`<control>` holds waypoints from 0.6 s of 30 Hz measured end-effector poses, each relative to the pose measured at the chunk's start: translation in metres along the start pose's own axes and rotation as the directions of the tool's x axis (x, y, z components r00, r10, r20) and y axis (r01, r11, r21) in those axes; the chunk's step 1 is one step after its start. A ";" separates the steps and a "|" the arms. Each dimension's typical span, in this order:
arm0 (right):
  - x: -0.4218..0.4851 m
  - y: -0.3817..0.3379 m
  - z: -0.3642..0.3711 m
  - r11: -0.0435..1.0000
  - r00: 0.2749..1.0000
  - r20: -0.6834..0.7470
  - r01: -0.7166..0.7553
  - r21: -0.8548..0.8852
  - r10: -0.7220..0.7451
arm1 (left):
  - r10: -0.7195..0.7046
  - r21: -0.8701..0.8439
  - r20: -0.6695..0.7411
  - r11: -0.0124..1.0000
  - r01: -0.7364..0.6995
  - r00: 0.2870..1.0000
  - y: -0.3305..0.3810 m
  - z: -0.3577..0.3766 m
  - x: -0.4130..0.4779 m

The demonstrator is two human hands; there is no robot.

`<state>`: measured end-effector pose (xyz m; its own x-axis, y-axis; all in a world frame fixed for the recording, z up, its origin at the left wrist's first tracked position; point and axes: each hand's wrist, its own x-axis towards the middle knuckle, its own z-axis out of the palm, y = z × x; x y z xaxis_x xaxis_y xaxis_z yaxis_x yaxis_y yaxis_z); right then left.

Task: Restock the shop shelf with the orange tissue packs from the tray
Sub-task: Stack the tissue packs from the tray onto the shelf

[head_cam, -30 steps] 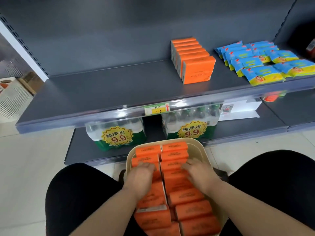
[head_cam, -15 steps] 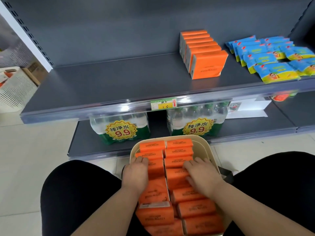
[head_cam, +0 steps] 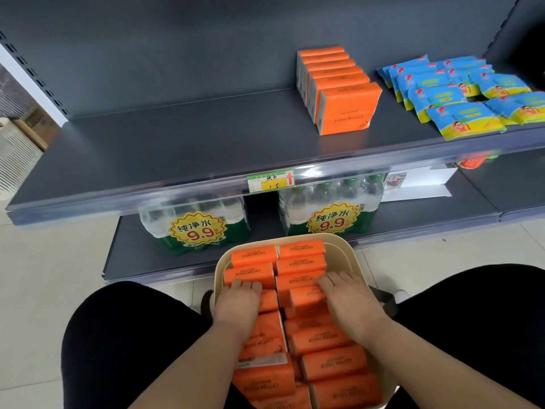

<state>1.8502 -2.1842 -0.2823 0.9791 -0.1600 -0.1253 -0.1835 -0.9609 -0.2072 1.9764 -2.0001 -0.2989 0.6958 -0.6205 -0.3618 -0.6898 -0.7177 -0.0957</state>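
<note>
Grey shop shelf (head_cam: 177,149) nearer than a second ago; left hand (head_cam: 236,305), right hand (head_cam: 348,299) flat, fingers uncurled, on orange tissue packs (head_cam: 298,265) in tray (head_cam: 348,255); none lifted yet.

"COTTON TISSUE" is printed on the orange tissue packs (head_cam: 300,249) in the tray and on the front pack of the row (head_cam: 348,109) on the shelf. Below that row, the shelf-edge price tag (head_cam: 270,180) reads "纸巾", a handwritten "1.5" and a red arrow. Under the tag, yellow stickers (head_cam: 197,230) on the water bottle packs read "纯净水 9.9".
</note>
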 end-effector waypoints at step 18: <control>0.003 0.023 -0.100 0.985 0.968 -0.224 -0.137 -0.103 0.111 | 0.032 -0.197 -0.424 0.972 -0.126 0.905 -0.009 -0.104 -0.006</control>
<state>1.8573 -2.2288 -0.1904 0.9471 -0.3126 0.0733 -0.3061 -0.9480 -0.0875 1.9989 -2.0229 -0.1993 0.6927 -0.7185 0.0626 -0.7192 -0.6815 0.1351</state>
